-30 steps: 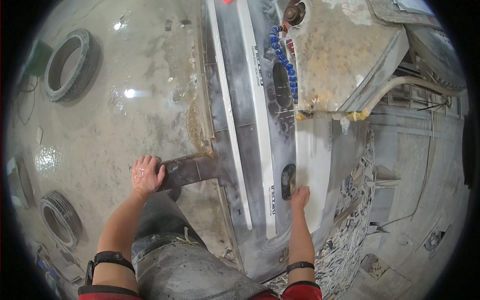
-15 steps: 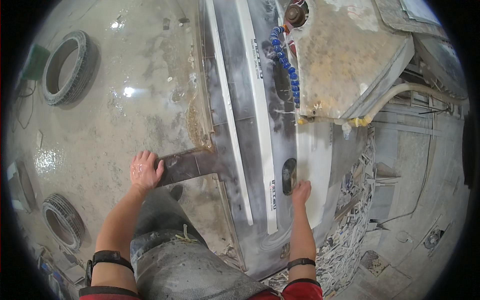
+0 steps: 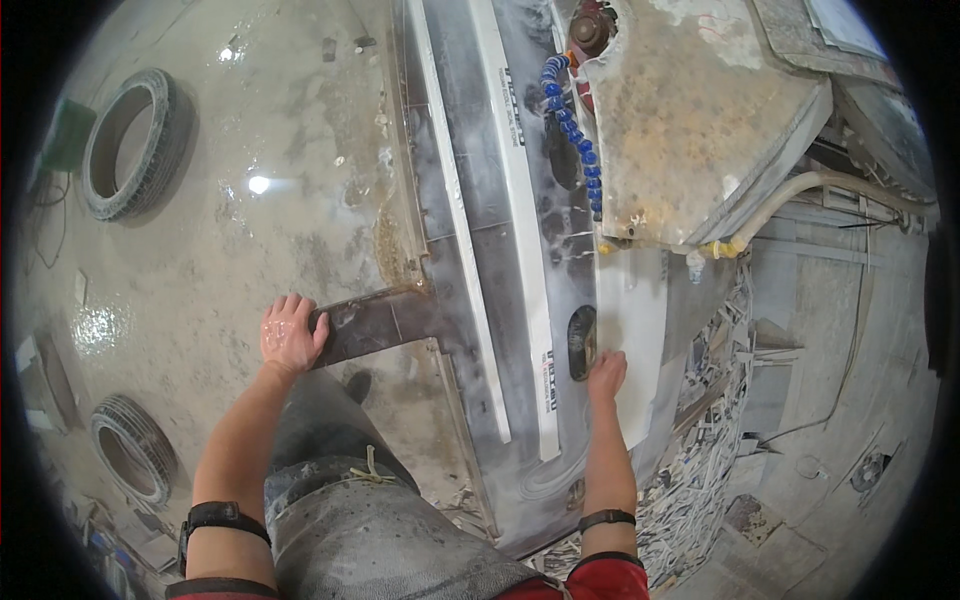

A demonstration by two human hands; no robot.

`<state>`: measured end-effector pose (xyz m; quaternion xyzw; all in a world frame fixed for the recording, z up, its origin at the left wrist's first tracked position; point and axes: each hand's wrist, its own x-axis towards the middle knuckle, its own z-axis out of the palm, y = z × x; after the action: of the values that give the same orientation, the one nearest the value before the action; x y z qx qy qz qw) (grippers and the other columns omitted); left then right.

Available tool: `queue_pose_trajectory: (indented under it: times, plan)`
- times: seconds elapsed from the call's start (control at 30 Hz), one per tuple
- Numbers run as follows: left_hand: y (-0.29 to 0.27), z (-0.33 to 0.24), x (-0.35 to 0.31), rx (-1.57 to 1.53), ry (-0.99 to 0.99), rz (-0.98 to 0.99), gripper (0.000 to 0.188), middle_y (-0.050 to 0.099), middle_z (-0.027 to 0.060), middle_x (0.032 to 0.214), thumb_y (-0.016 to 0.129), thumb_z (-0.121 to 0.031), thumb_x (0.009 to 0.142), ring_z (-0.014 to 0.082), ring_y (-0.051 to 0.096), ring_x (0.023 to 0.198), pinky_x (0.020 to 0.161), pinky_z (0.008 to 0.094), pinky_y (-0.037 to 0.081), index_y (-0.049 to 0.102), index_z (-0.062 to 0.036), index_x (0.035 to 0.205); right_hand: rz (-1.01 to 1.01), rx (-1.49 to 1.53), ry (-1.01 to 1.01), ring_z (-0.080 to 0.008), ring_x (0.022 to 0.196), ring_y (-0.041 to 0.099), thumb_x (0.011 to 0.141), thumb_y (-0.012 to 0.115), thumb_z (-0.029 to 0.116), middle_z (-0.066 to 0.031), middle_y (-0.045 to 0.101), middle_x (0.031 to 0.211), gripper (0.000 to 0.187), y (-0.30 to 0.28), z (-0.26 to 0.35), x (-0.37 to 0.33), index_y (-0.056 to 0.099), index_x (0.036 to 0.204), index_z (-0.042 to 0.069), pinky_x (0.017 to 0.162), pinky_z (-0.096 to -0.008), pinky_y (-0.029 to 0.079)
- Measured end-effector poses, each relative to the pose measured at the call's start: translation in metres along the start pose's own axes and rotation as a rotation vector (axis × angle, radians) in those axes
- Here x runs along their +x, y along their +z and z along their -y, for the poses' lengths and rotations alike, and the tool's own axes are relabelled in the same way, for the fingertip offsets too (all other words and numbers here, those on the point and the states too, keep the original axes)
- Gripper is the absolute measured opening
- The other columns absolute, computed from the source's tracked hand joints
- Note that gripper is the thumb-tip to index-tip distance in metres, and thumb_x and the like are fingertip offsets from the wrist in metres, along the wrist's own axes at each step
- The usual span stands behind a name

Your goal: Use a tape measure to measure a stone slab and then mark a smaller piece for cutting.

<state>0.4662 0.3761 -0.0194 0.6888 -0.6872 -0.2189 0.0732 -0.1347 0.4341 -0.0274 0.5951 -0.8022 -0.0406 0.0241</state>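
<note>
My left hand (image 3: 290, 334) is wrapped over the outer end of a dark side arm (image 3: 362, 328) that juts left from a wet dark table (image 3: 480, 262). On the table's right part, my right hand (image 3: 607, 377) is curled closed at the left edge of a white slab (image 3: 632, 335), next to an oval slot (image 3: 581, 342). Its fingertips are hidden, so what it holds, if anything, cannot be made out. Left of the slot lie a wide white strip (image 3: 528, 260) and a narrow white strip (image 3: 462, 235), both lengthwise.
A stained machine housing (image 3: 700, 130) overhangs the slab's far end, with a blue segmented hose (image 3: 570, 125) and a pale hose (image 3: 790, 190). Offcut pieces (image 3: 690, 470) heap up at the right. Two tyres (image 3: 135, 145) lie on the wet floor (image 3: 270, 120) at the left.
The table, with its strips and slab, has slid slightly away from me toward the machine housing. Both hands have moved along with it, and the view has shifted a little.
</note>
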Motion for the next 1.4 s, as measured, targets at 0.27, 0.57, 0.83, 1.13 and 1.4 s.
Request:
queue_pose_trajectory:
  times: [0.27, 0.57, 0.83, 1.13, 1.4]
  plan:
    - [0.001, 0.005, 0.015, 0.037, 0.014, -0.001, 0.024, 0.059, 0.0107, 0.094, 0.063, -0.031, 0.085, 0.0313, 0.057, 0.096, 0.083, 0.0432, 0.044, 0.062, -0.0081, 0.094, -0.013, -0.032, -0.029, -0.0398, 0.089, 0.053, 0.083, 0.061, 0.005, -0.0201, 0.054, 0.092, 0.007, -0.002, 0.005, 0.011, 0.063, 0.087, -0.001, 0.082, -0.049, 0.044]
    - [-0.005, 0.009, 0.028, 0.04, 0.024, -0.015, 0.024, 0.059, 0.0104, 0.094, 0.062, -0.031, 0.085, 0.0314, 0.056, 0.096, 0.083, 0.0431, 0.045, 0.062, -0.0088, 0.093, 0.051, -0.064, 0.016, -0.0398, 0.089, 0.053, 0.084, 0.06, 0.005, -0.0199, 0.054, 0.091, 0.008, -0.008, 0.02, 0.024, 0.063, 0.089, 0.0, 0.082, -0.0488, 0.043]
    - [-0.009, 0.013, 0.041, 0.032, 0.026, -0.021, 0.024, 0.059, 0.0102, 0.094, 0.061, -0.031, 0.085, 0.0317, 0.057, 0.096, 0.083, 0.0433, 0.045, 0.062, -0.009, 0.093, 0.047, -0.065, 0.054, -0.0403, 0.09, 0.054, 0.085, 0.059, 0.005, -0.0204, 0.054, 0.092, 0.007, -0.009, 0.031, 0.035, 0.062, 0.088, 0.0, 0.082, -0.0498, 0.044]
    - [-0.013, 0.019, 0.057, 0.054, 0.031, 0.008, 0.024, 0.059, 0.0102, 0.095, 0.06, -0.032, 0.086, 0.0319, 0.057, 0.096, 0.083, 0.044, 0.045, 0.063, -0.0093, 0.094, 0.018, -0.045, 0.034, -0.0411, 0.091, 0.054, 0.084, 0.06, 0.005, -0.0215, 0.054, 0.093, 0.008, -0.012, 0.041, 0.05, 0.061, 0.09, 0.0, 0.082, -0.05, 0.045]
    - [-0.016, 0.025, 0.07, 0.029, 0.046, -0.02, 0.021, 0.059, 0.0096, 0.093, 0.061, -0.03, 0.087, 0.0321, 0.057, 0.093, 0.082, 0.0433, 0.045, 0.062, -0.009, 0.091, 0.022, -0.033, 0.046, -0.0412, 0.092, 0.055, 0.083, 0.061, 0.003, -0.0215, 0.056, 0.096, 0.008, -0.012, 0.05, 0.063, 0.061, 0.09, 0.0, 0.083, -0.0502, 0.045]
